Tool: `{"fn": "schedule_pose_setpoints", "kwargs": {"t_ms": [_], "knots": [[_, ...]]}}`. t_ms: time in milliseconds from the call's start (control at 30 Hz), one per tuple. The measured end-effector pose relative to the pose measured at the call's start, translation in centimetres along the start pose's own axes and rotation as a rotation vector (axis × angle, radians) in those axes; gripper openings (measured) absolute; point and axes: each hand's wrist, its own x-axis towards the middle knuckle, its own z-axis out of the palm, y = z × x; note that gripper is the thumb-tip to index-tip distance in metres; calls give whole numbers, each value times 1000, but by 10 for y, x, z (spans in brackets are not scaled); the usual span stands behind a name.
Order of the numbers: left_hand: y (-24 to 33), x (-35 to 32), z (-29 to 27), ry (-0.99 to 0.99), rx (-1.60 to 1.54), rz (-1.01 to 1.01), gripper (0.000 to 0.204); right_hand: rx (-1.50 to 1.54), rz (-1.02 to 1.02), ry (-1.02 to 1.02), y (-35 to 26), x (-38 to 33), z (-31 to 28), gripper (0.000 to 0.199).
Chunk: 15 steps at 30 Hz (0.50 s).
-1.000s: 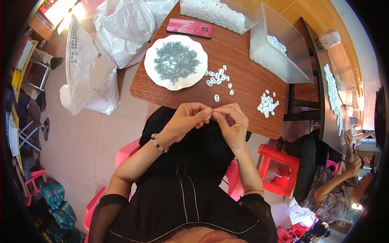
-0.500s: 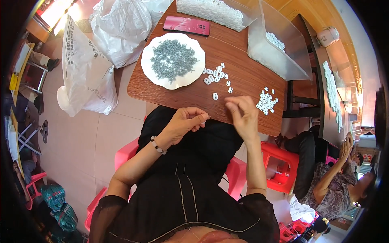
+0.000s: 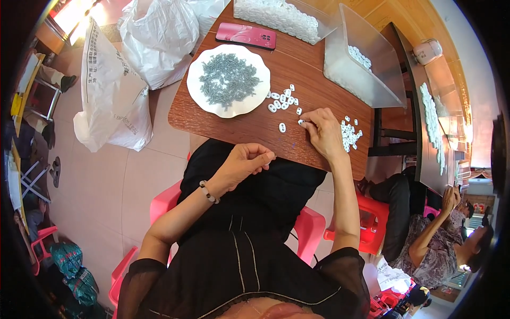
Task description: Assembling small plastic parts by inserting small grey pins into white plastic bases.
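Note:
At the table's near edge my left hand [image 3: 248, 161] is closed in a pinch; whatever lies between thumb and forefinger is too small to make out. A beaded bracelet circles that wrist. My right hand [image 3: 325, 132] reaches over the tabletop, thumb and forefinger closed on a small white two-holed piece [image 3: 301, 122]. Left of it, a single larger white oval piece [image 3: 282, 127] lies apart from a loose group of white two-holed pieces [image 3: 284, 99]. Another pile of small white pieces [image 3: 350, 136] sits just right of my right hand.
A white scalloped plate [image 3: 197, 101] holds many small grey pins. Behind it lies a pink phone [image 3: 246, 35]. Clear-walled bins [image 3: 366, 80] of white pieces line the table's far side. White sacks [image 3: 114, 101] stand on the floor at left. Another person [image 3: 433, 244] sits at right.
My right hand has moved forward onto the table and closed its fingertips on a small white piece. The left hand keeps its pinch in nearly the same place.

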Motion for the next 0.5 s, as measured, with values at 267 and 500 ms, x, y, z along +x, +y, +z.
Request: {"fn": "schedule_pose_setpoints", "kwargs": {"t_ms": [267, 500], "knots": [[0, -1, -1, 2, -2, -4, 23, -16, 106, -113, -13, 5, -12, 14], [3, -3, -1, 13, 16, 1, 23, -51, 245, -45, -19, -5, -4, 12]]}}
